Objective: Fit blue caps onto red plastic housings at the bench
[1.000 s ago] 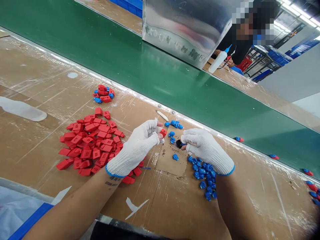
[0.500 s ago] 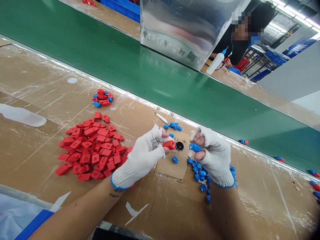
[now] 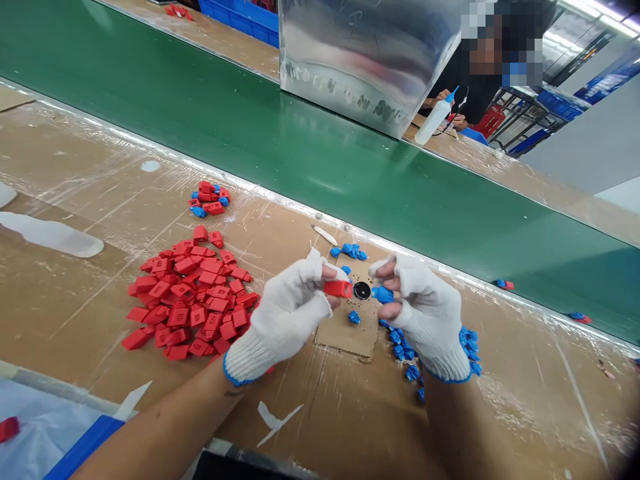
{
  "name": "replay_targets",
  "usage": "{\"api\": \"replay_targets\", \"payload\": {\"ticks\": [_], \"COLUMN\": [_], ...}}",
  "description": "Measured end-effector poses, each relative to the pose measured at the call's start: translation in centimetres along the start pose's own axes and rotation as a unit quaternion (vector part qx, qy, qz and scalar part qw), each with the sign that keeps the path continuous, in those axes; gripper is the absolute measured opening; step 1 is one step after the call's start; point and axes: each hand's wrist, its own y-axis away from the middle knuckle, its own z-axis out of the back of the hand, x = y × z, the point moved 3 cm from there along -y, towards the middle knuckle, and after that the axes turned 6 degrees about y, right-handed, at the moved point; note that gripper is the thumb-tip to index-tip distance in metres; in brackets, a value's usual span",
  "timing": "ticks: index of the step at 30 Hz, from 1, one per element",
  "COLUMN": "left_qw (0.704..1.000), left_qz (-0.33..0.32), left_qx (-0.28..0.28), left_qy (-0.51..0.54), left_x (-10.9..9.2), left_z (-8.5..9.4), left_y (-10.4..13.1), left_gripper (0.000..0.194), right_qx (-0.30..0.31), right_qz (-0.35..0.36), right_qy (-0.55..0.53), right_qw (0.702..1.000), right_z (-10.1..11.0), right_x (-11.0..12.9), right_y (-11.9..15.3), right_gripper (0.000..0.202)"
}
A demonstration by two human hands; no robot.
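My left hand point(image 3: 293, 303), in a white fingerless glove, pinches a red plastic piece point(image 3: 338, 289) with a small hole in its end. Opposite it, my right hand point(image 3: 425, 307), gloved the same way, grips a blue fist-shaped piece point(image 3: 383, 294) between thumb and fingers. The two pieces face each other but stay apart. Between them shows a round black disc point(image 3: 362, 291) on a piece of cardboard point(image 3: 345, 340). Another blue piece point(image 3: 354, 317) lies on the cardboard. More blue pieces point(image 3: 400, 347) lie beneath and beside my right hand.
A heap of red pieces point(image 3: 190, 293) lies left of my left hand, with a small red-and-blue cluster point(image 3: 210, 199) behind it. A green conveyor belt point(image 3: 225, 113) crosses beyond, carrying joined pieces point(image 3: 505, 284) at right. A metal panel point(image 3: 365, 60), white bottle point(image 3: 434, 121) and co-worker point(image 3: 480, 100) are across it.
The red piece has turned so its holed end points right, toward the blue piece. My right hand has moved slightly left with the blue piece. Joined pieces on the belt have shifted right.
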Motion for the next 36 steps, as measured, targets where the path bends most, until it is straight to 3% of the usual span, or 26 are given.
{"api": "replay_targets", "payload": {"ticks": [4,7,12,22,32,36], "left_qw": [0.988,0.981,0.98,0.98,0.982,0.983], "left_qz": [-0.031,-0.033,-0.043,-0.018,-0.006,0.008], "left_qx": [-0.105,-0.133,-0.117,-0.107,-0.096,-0.099], "left_qy": [-0.108,-0.14,-0.153,-0.167,-0.163,-0.156], "left_x": [-1.1,-1.4,-1.4,-1.3,-0.7,-0.8], "left_z": [2.1,2.9,2.8,2.7,2.8,2.9], "left_y": [-1.1,-1.6,-1.8,-1.5,-1.5,-1.5], "left_gripper": [0.024,0.021,0.019,0.019,0.018,0.02], "right_qx": [0.153,0.214,0.228,0.213,0.261,0.221], "right_qz": [0.064,0.062,0.051,0.069,0.052,0.046], "right_qy": [0.223,0.287,0.297,0.275,0.286,0.253], "right_qw": [0.961,0.932,0.926,0.935,0.92,0.941], "right_z": [0.8,0.3,-0.6,1.5,0.3,1.2], "right_x": [-1.7,-3.2,-4.4,-3.8,-4.6,-3.8], "right_y": [-0.8,-0.8,-0.3,-0.6,-0.6,-0.9], "right_gripper": [0.02,0.02,0.02,0.015,0.017,0.015]}}
